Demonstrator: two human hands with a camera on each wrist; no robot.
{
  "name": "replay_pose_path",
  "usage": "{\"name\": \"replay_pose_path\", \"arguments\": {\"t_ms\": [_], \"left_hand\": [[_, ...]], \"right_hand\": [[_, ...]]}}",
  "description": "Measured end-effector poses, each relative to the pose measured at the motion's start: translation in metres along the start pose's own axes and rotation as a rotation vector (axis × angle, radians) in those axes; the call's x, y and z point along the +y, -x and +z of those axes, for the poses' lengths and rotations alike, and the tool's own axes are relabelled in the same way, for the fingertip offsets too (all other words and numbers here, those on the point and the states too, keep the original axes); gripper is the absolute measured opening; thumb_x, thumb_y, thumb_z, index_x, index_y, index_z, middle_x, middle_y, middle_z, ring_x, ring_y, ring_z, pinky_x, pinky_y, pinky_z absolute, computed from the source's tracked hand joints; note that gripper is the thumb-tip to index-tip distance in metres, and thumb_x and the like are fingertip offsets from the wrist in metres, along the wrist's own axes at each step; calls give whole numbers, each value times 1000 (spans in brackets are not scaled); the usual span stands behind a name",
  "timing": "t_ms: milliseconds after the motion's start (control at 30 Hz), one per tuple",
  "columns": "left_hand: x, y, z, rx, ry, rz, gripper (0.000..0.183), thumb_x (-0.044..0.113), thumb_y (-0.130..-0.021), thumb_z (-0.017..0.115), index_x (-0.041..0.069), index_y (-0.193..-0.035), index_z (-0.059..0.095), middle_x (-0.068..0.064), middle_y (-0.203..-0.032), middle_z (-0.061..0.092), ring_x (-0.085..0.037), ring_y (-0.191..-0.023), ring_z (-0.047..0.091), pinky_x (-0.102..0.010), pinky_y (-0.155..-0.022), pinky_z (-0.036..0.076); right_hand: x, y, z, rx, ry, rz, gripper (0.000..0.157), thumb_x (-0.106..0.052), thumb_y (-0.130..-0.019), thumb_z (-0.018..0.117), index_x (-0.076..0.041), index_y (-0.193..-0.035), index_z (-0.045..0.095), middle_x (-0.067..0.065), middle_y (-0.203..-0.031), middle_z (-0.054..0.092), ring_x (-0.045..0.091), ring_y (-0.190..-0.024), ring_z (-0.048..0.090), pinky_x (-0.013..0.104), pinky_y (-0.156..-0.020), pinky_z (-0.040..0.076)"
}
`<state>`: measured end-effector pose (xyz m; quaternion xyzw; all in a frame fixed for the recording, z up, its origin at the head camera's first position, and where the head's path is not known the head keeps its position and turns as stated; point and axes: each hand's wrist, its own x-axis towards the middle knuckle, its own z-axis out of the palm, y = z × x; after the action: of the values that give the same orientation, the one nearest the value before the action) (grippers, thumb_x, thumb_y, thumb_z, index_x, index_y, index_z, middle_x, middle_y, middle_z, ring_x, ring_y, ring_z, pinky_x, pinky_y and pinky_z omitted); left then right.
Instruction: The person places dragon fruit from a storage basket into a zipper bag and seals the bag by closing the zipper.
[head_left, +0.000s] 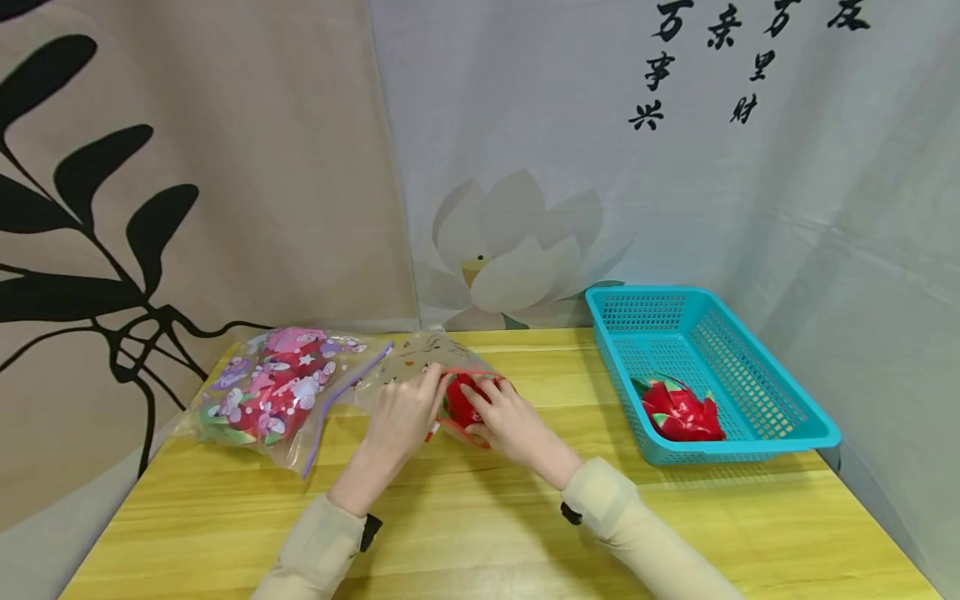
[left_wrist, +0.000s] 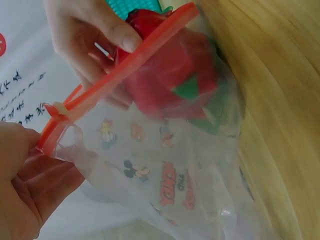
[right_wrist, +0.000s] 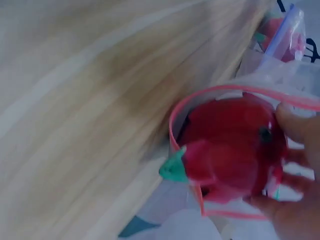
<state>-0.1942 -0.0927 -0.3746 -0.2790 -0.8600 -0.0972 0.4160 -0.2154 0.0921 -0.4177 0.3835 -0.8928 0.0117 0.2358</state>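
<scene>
A clear zip bag (head_left: 420, 354) with a red rim and small cartoon prints lies at the middle of the table, its mouth open toward me. My left hand (head_left: 399, 417) pinches the rim by the red slider (left_wrist: 57, 111). In the mouth sits a red dragon fruit (right_wrist: 230, 145) with green tips, partly inside the bag and partly sticking out past the rim. My right hand (head_left: 521, 427) grips this fruit, thumb and fingers around its side. Through the film, its lower part shows in the left wrist view.
On the left lies a full zip bag (head_left: 277, 383) with a purple rim, red and green things inside. A blue plastic basket (head_left: 738, 333) stands at the right with another dragon fruit (head_left: 682, 412) in it. Behind the wooden table (head_left: 480, 533) hangs a printed curtain (head_left: 300, 167).
</scene>
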Motion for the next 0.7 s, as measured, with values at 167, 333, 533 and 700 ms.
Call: {"name": "replay_pose_path", "arguments": {"t_ms": [167,333,533,700], "left_hand": [[-2,-1,-1,5,20,-45,11,10,-85,62,3,-83,54,3,-45,47,-5,-34,32,-12,-34,17],[-1,1,-3,-27,14,-63,13,13,-84,64,1,-85,58,3,-45,48,-3,-34,28,-11,-34,16],[3,15,-5,-102,-9,-57,23,15,-78,71,0,-92,60,-2,-54,60,-6,-36,36,-14,-33,24],[5,26,-9,-196,-25,-51,27,13,-72,72,-1,-90,57,-1,-53,55,-9,-38,40,-15,-34,28]], "right_hand": [[6,4,-4,-82,-80,-35,64,-29,-79,71,-8,-134,45,11,-146,34,32,-120,46,39,-98,47],[6,6,-5,-77,-85,-7,68,-31,-79,71,-8,-136,42,12,-144,35,34,-120,48,36,-84,55],[5,4,-2,-43,-61,34,65,-35,-79,70,-8,-133,45,13,-133,45,33,-115,51,36,-79,56],[6,2,0,-13,-72,32,64,-34,-78,71,-7,-131,47,13,-133,46,34,-112,53,38,-86,54]]}}
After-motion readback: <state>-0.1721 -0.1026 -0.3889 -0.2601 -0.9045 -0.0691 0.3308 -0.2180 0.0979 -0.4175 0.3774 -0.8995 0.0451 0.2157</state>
